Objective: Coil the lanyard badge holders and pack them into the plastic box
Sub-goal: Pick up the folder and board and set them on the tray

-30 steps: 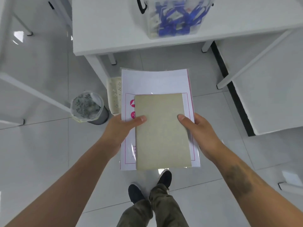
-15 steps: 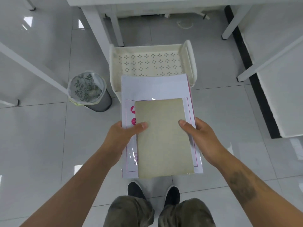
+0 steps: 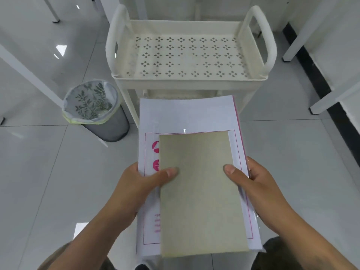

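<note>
Head view: left hand (image 3: pixel 134 184) and right hand (image 3: pixel 259 184) each clamp a side of a white paper stack (image 3: pixel 187 115) with a khaki notebook (image 3: pixel 200 193) on top, thumbs pressed flat on the cover, likely so it cannot slide. At twelve o'clock stands a cream cart (image 3: pixel 187 78), its top shelf probably the drop spot. Lanyards and plastic box are out of sight.

an office interior: glossy grey floor tiles (image 3: pixel 48 172), white desk legs (image 3: pixel 29 75), a lined mesh wastebasket (image 3: pixel 97 114) and a cream plastic trolley (image 3: pixel 187 78).
</note>
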`<state>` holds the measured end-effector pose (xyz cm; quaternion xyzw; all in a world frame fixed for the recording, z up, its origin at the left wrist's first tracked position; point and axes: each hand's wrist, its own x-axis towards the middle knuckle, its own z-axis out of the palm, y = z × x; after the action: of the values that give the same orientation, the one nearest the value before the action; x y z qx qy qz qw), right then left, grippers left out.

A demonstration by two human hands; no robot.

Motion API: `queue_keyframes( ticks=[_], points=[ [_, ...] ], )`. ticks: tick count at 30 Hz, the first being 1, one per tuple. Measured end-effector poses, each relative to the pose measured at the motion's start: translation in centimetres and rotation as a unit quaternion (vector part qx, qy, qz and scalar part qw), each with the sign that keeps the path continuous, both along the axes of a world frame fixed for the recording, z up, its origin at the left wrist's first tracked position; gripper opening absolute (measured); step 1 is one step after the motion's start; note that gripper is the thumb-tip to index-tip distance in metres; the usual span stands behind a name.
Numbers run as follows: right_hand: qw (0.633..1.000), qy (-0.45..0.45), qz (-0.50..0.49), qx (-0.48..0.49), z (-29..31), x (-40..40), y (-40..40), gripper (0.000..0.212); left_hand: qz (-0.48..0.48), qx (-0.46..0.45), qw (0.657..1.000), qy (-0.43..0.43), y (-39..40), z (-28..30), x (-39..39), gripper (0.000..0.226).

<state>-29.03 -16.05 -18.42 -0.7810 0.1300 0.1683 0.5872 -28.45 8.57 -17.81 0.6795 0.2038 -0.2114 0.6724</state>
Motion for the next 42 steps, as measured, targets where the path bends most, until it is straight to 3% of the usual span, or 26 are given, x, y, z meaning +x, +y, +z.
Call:
queue_keyframes(
  ticks=[6, 15, 24, 30, 35, 42],
  points=[
    [0.999, -0.036, -0.003, 0.005, -5.7, 2.2, 0.0, 0.033, 0.018, 0.002, 0.999, -0.031, -0.3, -4.8, 1.7, 0.044],
    [0.998, -0.051, -0.024, 0.024, -7.2, 6.3, 1.0, 0.022, 0.035, 0.005, 0.999, -0.041, -0.3, -7.0, 5.8, 0.036],
    [0.971, -0.142, 0.054, -0.187, -8.6, 12.3, 2.8, 0.015, 0.103, 0.014, 0.993, -0.059, -1.7, -10.7, 8.6, 0.018],
    [0.918, -0.185, 0.124, -0.330, -7.8, 15.3, 4.5, 0.033, 0.121, 0.053, 0.990, -0.051, -2.2, -10.9, 10.4, 0.024],
    [0.889, -0.179, 0.168, -0.387, -6.5, 18.3, 5.0, 0.033, 0.158, 0.009, 0.987, -0.029, -3.3, -10.6, 11.0, 0.010],
    [0.869, -0.197, 0.218, -0.399, -5.0, 22.1, 5.3, 0.030, 0.147, -0.017, 0.989, 0.001, -4.0, -10.5, 11.8, 0.013]
  ],
)
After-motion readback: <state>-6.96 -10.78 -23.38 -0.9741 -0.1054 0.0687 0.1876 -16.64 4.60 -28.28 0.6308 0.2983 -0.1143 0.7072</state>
